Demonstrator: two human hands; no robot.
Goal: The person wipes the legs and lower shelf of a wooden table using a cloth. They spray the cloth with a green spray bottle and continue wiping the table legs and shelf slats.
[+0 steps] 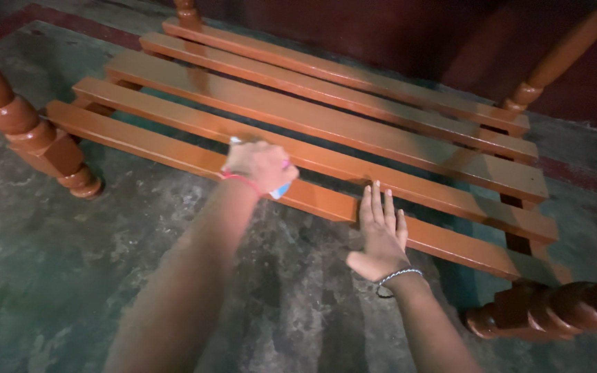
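Observation:
My left hand point(260, 166) is closed around a small light-blue and white thing point(281, 190) with a pink bit. What it is stays hidden under the fingers. The hand presses it on the glossy orange-brown front slat point(167, 148) of a low wooden frame. A red thread circles that wrist. My right hand point(381, 235) lies flat and palm down, fingers together, with its fingertips on the same front slat further right. It holds nothing and wears a bead bracelet.
Several parallel slats point(326, 124) run from upper left to lower right above a rough grey-green floor point(50, 262). Turned wooden legs stand at the left point(29, 131), lower right point(554, 311), back right point(554, 59) and back point(186, 10). A dark red wall is behind.

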